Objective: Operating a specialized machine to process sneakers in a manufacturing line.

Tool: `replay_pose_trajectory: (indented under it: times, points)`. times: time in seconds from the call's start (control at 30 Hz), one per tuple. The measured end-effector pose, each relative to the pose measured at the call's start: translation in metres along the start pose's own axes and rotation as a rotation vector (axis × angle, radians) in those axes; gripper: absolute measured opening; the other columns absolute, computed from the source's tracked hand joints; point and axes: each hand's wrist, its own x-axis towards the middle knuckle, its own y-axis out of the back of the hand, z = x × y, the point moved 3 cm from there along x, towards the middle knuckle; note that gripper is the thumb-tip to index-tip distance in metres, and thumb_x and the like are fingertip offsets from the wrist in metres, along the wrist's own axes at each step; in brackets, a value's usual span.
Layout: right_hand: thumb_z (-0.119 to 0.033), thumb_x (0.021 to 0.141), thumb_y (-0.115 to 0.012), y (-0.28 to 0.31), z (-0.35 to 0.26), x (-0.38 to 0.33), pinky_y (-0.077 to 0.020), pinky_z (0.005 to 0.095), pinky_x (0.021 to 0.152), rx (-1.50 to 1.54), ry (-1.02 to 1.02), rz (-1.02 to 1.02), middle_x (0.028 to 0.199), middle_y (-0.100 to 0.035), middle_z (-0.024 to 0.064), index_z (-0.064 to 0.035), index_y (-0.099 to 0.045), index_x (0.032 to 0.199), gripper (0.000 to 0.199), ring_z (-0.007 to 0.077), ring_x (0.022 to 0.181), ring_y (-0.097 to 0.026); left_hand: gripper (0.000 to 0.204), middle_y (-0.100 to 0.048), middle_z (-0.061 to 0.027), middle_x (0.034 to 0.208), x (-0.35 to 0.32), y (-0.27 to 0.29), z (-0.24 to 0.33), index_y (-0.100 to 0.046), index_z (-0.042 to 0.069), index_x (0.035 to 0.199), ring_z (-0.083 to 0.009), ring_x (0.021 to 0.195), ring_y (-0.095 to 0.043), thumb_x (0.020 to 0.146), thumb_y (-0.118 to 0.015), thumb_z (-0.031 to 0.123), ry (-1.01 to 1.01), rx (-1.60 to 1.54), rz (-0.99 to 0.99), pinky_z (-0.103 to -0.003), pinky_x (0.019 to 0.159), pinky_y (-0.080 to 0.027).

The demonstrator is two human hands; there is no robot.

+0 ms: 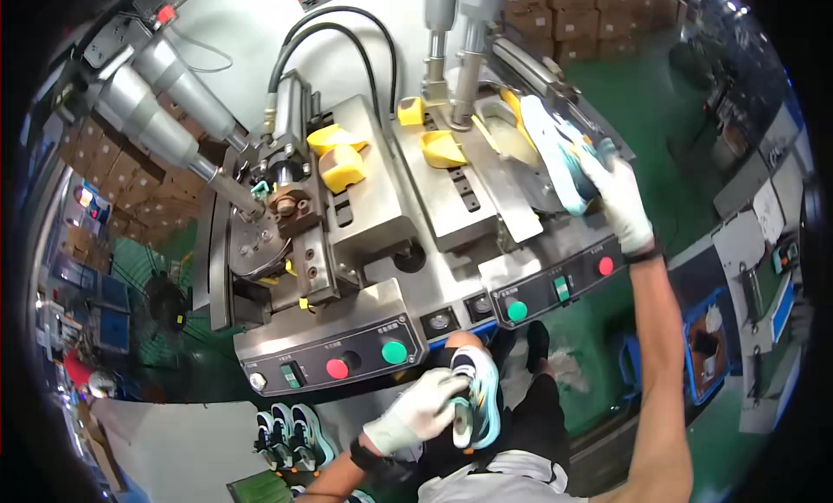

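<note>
A white-gloved left hand (418, 411), mine, is closed on a sneaker (488, 397) with a pale blue-white sole. It is tilted above my lap, sole edge to the right. My right hand (621, 199), also gloved in white, is closed around a second sneaker (555, 156) at the right station of a steel press machine (373, 216). That shoe's light sole faces left, and its upper is partly hidden by my fingers. Beside it lies a pale, yellow-edged shaped pad (508, 134). Whether the shoe touches the pad, I cannot tell.
Yellow shaped blocks (343, 166) sit on the machine's steel plates. Metal cylinders (156, 121) slant over the left station. A control panel (325, 360) with red and green buttons runs along the front edge. Several sneakers (295, 435) stand on a white table (191, 442) at lower left.
</note>
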Motion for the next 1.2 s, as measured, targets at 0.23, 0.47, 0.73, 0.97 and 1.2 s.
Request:
replay_pose_trajectory:
  times: [0.23, 0.47, 0.73, 0.97, 1.2]
  points:
    - [-0.04, 0.084, -0.071, -0.106, 0.114, 0.182, -0.0518, 0.0472, 0.088, -1.128, -0.005, -0.21, 0.108, -0.068, 0.0258, -0.0006, -0.065, 0.114, 0.05, 0.0422, 0.1, -0.065, 0.044, -0.057, -0.0175, 0.118, -0.092, -0.06, -0.051, -0.059, 0.005, 0.126, -0.037, 0.113, -0.055, 0.082, -0.062, 0.01, 0.334, -0.018, 0.039, -0.042, 0.097, -0.048]
    - [-0.041, 0.09, -0.061, -0.112, 0.128, 0.192, -0.0505, 0.0457, 0.092, -1.085, -0.098, -0.312, 0.113, -0.067, 0.0255, -0.0037, -0.067, 0.116, 0.046, 0.0392, 0.106, -0.064, 0.045, -0.058, -0.0144, 0.123, -0.082, -0.046, -0.061, -0.059, 0.008, 0.128, -0.0351, 0.11, -0.056, 0.084, -0.062, 0.015, 0.221, -0.08, 0.002, -0.044, 0.096, -0.048]
    - [-0.007, 0.09, -0.062, -0.122, 0.017, -0.052, -0.0349, 0.0418, 0.114, -0.466, 0.44, -0.143, 0.144, -0.048, 0.0286, 0.0066, -0.045, 0.141, 0.055, 0.0394, 0.14, -0.042, 0.039, -0.059, -0.0125, 0.122, -0.084, -0.044, -0.08, -0.058, 0.009, 0.127, -0.032, 0.107, -0.058, 0.093, -0.064, 0.026, 0.064, 0.055, -0.115, -0.041, 0.094, -0.047]
    - [-0.033, 0.081, -0.076, -0.128, 0.112, -0.195, -0.0197, 0.0553, 0.119, -1.176, 0.325, -0.576, 0.152, -0.029, 0.0344, 0.009, -0.027, 0.148, 0.093, 0.0513, 0.145, -0.022, 0.03, -0.063, -0.0149, 0.118, -0.074, -0.062, -0.079, -0.062, 0.006, 0.117, -0.0344, 0.109, -0.059, 0.091, -0.066, 0.021, 0.084, 0.086, -0.036, -0.043, 0.095, -0.049]
    - [-0.04, 0.08, -0.078, -0.075, 0.044, -0.288, -0.0199, 0.0415, 0.122, -0.38, -0.038, -0.777, 0.158, -0.021, 0.0324, 0.0084, -0.02, 0.152, 0.104, 0.0399, 0.15, -0.019, 0.025, -0.062, -0.0141, 0.109, -0.058, -0.05, -0.045, -0.065, 0.008, 0.114, -0.0336, 0.103, -0.061, 0.091, -0.064, 0.018, -0.005, 0.153, 0.364, -0.042, 0.087, -0.052]
